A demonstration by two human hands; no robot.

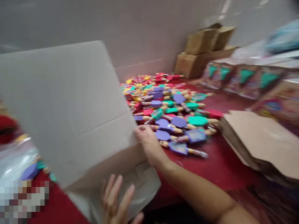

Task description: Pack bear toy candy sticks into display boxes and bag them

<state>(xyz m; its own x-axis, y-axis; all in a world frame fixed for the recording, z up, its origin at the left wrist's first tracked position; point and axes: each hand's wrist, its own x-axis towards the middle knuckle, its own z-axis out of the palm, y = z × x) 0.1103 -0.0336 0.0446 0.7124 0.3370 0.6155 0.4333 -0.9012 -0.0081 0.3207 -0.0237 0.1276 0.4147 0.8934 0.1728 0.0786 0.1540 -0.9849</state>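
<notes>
A: Where is the box [145, 186]?
B: On the red table [221, 168], close to its front edge. Mouth uncovered, tilted toward the viewer; one broad pale flap [65, 102] stands up on its far left side, a crease across its lower part.
A: Right hand [149, 144]?
B: At the box's rim, by the lower right corner of the flap. Thumb and fingers are pinched together, gripping the cardboard edge.
A: Left hand [119, 200]?
B: In front of the box mouth, back of the hand showing. Fingers spread and slightly bent, gripping nothing visible. Contact with the box: cannot tell, blurred.
A: Beyond the box?
B: A loose heap of spatulas [178, 122], running toward the table's far edge; heads purple, green, red and yellow, handles wood-coloured. The nearest ones lie just beside the right hand.
A: Right part of the table?
B: A flat cardboard stack [261, 137]; behind it, printed packs [245, 77] with green triangles. Brown cartons [201, 60] stand by the far edge, near the wall [149, 34].
A: Left of the flap?
B: A clear plastic bag [16, 165], partly out of frame.
</notes>
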